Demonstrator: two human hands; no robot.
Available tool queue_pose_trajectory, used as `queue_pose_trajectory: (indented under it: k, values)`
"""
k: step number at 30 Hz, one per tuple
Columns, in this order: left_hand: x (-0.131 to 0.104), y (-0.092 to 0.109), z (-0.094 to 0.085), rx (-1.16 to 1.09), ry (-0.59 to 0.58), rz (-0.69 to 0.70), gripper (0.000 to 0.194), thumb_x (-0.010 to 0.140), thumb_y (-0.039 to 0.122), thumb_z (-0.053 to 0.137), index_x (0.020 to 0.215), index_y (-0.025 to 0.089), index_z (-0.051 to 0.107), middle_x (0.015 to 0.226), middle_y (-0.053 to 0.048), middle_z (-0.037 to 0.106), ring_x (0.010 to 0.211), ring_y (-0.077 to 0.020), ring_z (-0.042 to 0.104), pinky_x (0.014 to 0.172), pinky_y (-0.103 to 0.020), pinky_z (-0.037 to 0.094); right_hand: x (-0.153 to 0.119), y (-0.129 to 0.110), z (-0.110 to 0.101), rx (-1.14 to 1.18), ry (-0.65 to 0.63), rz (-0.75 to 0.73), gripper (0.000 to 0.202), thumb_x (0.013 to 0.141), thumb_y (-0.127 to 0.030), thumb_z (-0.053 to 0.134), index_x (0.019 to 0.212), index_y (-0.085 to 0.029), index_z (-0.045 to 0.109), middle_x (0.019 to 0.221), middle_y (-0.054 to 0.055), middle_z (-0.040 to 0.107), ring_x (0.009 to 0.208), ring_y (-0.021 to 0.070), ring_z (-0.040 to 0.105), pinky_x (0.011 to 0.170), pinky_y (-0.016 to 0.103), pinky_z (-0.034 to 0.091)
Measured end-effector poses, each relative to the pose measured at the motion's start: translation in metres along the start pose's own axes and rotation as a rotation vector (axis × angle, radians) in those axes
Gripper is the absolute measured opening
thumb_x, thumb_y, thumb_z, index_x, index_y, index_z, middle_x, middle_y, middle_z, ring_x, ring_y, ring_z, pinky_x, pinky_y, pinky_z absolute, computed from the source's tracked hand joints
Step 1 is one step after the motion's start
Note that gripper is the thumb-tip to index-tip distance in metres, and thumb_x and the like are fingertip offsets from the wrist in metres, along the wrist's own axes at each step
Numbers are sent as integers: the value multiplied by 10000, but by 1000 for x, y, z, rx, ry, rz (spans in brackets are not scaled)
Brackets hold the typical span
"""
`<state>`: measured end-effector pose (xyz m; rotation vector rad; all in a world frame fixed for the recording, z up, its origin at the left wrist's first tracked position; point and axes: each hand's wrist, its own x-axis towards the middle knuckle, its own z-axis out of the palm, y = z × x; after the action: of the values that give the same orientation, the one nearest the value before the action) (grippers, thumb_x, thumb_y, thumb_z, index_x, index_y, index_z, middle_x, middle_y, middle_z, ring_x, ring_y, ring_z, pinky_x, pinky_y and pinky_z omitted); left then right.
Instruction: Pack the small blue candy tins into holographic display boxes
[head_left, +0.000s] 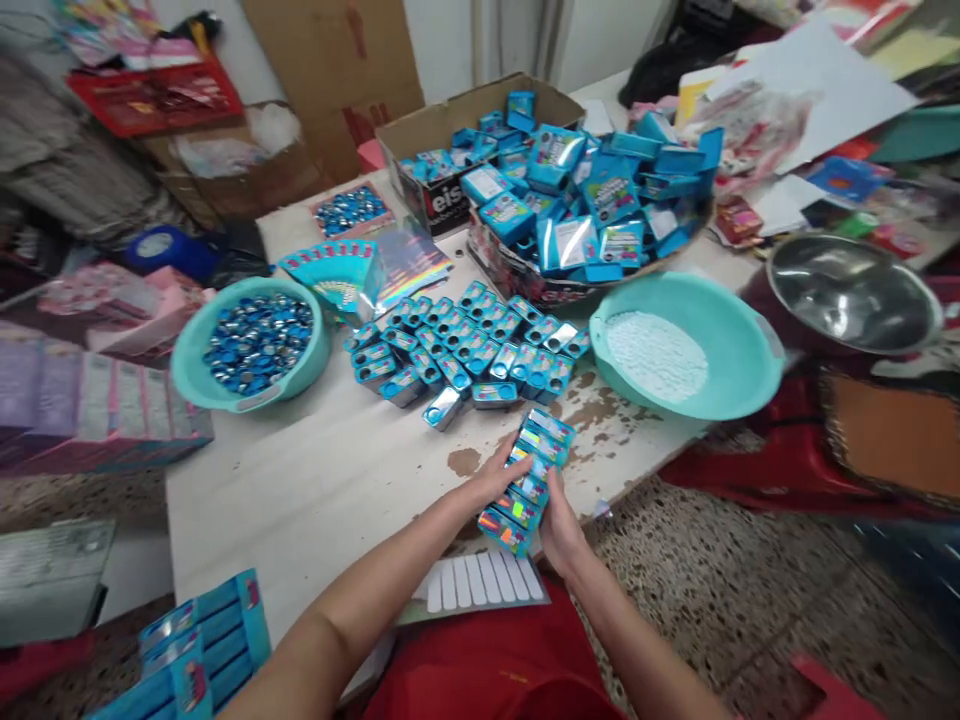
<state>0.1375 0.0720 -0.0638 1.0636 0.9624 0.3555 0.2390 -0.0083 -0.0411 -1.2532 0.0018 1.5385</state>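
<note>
A row of several small blue tins [531,480], lined up side by side, is gripped between my two hands near the table's front edge. My left hand [511,470] is closed around its left side, fingers over the top. From the right, my right hand [559,510] presses against the other side. Just beyond them, many blue tins with round holes in their tops [465,340] stand in a cluster on the table. Close to my waist lies a sheet of white strip labels [484,582].
A turquoise basin [307,375] of blue-silver caps stands left; another basin [757,385] with white pellets is at right. Behind, cardboard boxes [525,285] overflow with blue tins. A steel bowl [855,290] sits far right. Packed blue tins [225,640] are at lower left.
</note>
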Motion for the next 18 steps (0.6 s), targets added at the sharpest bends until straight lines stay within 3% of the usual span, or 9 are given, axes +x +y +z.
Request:
queue_pose_trajectory:
  k: [2, 5, 8, 14, 16, 18]
  values:
    - [-17, 2, -27, 72, -53, -45, 806, 708, 489, 649, 1409, 266, 319, 1279, -68, 548, 1120, -262, 527, 979, -404, 391, -13, 13, 10, -47, -52, 110, 640, 756, -638, 535, 1310, -336, 430, 1317, 11, 534, 1262, 222, 432, 1013, 427, 368]
    - [-54, 6, -80, 162, -118, -127, 817, 687, 452, 674, 1401, 256, 329, 1180, -48, 601, 983, -228, 573, 887, -359, 439, -24, 34, 32, -174, -230, 279, 687, 738, -650, 551, 1331, -334, 407, 1384, 27, 463, 1315, 227, 354, 1052, 455, 285]
    - [-102, 4, -134, 213, -51, -189, 781, 681, 435, 674, 1374, 247, 367, 1151, -31, 609, 934, -202, 570, 830, -311, 451, -26, 62, 69, -323, -420, 363, 758, 713, -662, 575, 1361, -331, 363, 1440, 35, 383, 1335, 245, 311, 1068, 482, 221]
    - [-191, -4, -223, 186, 450, -328, 675, 643, 391, 638, 1252, 165, 456, 1132, -74, 624, 1027, -269, 572, 855, -354, 460, -2, 122, 167, -432, -728, 510, 977, 597, -746, 597, 1403, -286, 291, 1506, 60, 236, 1364, 266, 230, 1058, 481, 243]
    - [-207, 0, -247, 319, 665, -314, 669, 618, 363, 627, 1241, 181, 461, 1172, -83, 608, 1086, -295, 548, 916, -400, 432, 10, 128, 186, -537, -799, 426, 929, 597, -735, 605, 1365, -267, 374, 1494, 73, 266, 1359, 271, 237, 1063, 481, 236]
    - [-207, 11, -264, 564, 919, -225, 625, 617, 350, 604, 1212, 196, 492, 1219, -93, 579, 1161, -315, 493, 986, -438, 370, 19, 122, 193, -673, -828, 241, 859, 596, -685, 652, 1308, -243, 463, 1448, 95, 352, 1331, 277, 295, 1061, 453, 255]
